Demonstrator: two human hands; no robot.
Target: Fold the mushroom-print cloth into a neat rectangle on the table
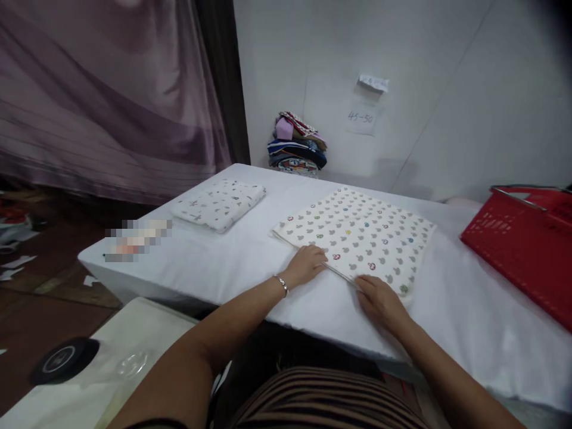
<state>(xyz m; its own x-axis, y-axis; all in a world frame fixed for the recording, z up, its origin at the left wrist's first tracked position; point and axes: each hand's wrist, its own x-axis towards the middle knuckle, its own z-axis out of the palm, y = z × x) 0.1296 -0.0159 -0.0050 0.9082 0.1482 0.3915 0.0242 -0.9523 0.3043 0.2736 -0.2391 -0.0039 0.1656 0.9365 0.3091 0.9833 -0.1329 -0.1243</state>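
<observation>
A folded white cloth with small grey and coloured mushroom prints [361, 232] lies flat on the white-covered table [250, 262]. My left hand [306, 265], with a bracelet on the wrist, rests on the cloth's near left edge with curled fingers pressed down on it. My right hand [379, 300] lies at the near edge farther right, fingertips pinching the hem. A second folded printed cloth [220, 204] sits apart at the table's far left.
A red plastic basket [522, 244] stands at the table's right end. A pile of folded colourful clothes [297, 144] leans against the white wall at the back. A purple curtain [107, 89] hangs at left. A low white surface with a black round object [65, 359] is near left.
</observation>
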